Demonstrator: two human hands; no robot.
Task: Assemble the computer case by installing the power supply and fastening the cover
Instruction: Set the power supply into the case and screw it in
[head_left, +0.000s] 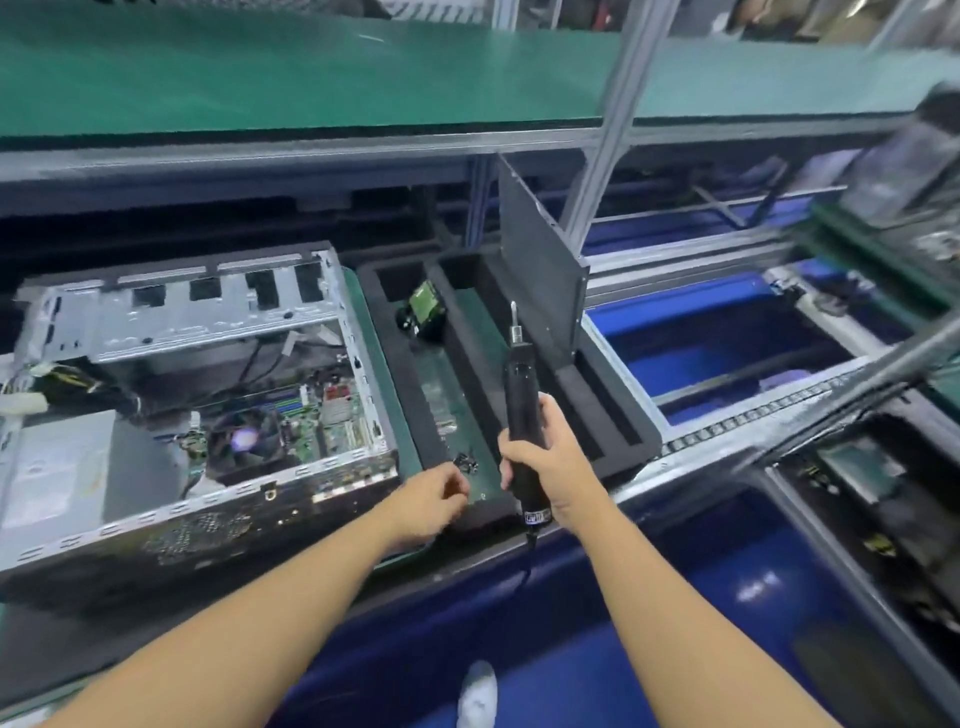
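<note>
An open computer case (197, 395) lies on its side at the left, its motherboard and CPU fan exposed. The grey power supply (57, 467) sits inside at the case's near-left corner. My right hand (545, 462) grips a black electric screwdriver (522, 400), bit pointing up and away. My left hand (431, 501) hovers with curled fingers at the near end of the black foam tray (613, 415), close to a small pile of screws (466, 461); whether it pinches one is unclear. A dark cover panel (540, 270) stands upright in the tray's slot.
A small green-topped part (423, 312) lies in the tray's far compartment. A green shelf (311, 67) runs overhead on an aluminium post (608, 135). Blue bins (717, 343) and roller rails (769, 410) fill the right side. A white shoe (478, 693) shows below.
</note>
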